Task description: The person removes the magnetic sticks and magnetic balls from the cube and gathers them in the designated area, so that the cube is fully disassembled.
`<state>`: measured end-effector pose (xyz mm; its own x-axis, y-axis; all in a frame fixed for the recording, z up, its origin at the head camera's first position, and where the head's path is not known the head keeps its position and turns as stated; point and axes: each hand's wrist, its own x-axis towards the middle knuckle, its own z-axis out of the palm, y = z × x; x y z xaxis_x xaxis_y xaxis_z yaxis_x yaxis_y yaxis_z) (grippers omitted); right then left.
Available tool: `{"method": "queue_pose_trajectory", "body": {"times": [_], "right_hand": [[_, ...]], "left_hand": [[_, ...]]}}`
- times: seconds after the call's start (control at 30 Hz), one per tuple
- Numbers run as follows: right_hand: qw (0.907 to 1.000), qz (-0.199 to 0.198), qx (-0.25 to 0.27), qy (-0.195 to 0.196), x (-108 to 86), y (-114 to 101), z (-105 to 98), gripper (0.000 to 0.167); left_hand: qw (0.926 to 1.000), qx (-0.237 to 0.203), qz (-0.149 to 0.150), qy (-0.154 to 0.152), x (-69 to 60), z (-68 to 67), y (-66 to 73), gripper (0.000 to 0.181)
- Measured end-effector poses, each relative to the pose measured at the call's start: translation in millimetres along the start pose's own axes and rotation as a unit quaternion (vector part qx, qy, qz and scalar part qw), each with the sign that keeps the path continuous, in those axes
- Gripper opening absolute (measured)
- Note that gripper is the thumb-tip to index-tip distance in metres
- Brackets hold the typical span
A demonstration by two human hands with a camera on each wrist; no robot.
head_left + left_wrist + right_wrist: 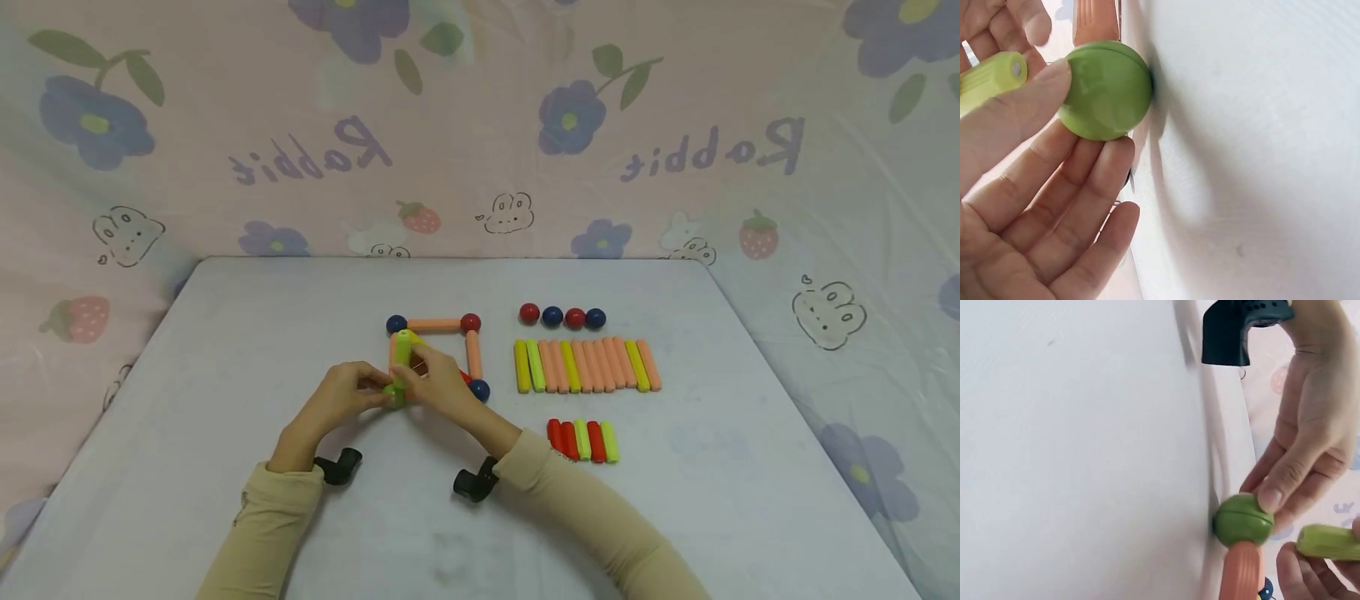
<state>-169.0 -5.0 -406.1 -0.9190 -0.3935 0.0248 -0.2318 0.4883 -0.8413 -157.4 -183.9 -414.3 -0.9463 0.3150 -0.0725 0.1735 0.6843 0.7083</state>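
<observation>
A green ball rests on the table at the near left corner of a square of sticks and balls. My left hand pinches it between thumb and fingers. An orange stick meets the ball. My right hand holds a light green stick upright by its lower part; in the right wrist view a gap separates that stick's end from the ball. Behind my right hand, a yellow and a red stick run diagonally inside the square, partly hidden.
The square's other corners are a blue ball, a red ball and another blue ball. To the right lie a row of red and blue balls, several long sticks and several short sticks.
</observation>
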Motion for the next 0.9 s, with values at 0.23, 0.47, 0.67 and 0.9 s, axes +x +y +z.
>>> {"method": "queue_pose_trajectory", "body": {"times": [0.23,0.47,0.67,0.9], "right_hand": [[0.9999,0.008,0.004,-0.01,-2.8,1.5,-16.0,0.025],[1.0,0.003,0.001,-0.007,-14.5,5.2,-38.1,0.029],[0.9992,0.015,0.013,0.035,-29.2,15.8,-58.7,0.04],[0.9936,0.078,0.04,0.071,-47.6,36.8,-82.8,0.045]], "left_hand": [[1.0,-0.001,-0.003,-0.003,1.1,0.9,1.5,0.028],[0.9999,-0.003,-0.016,-0.003,0.4,1.0,0.6,0.028],[0.9998,-0.001,-0.019,-0.007,-0.7,-0.1,0.3,0.029],[0.9997,-0.001,-0.024,-0.007,-1.1,0.0,1.1,0.03]]}}
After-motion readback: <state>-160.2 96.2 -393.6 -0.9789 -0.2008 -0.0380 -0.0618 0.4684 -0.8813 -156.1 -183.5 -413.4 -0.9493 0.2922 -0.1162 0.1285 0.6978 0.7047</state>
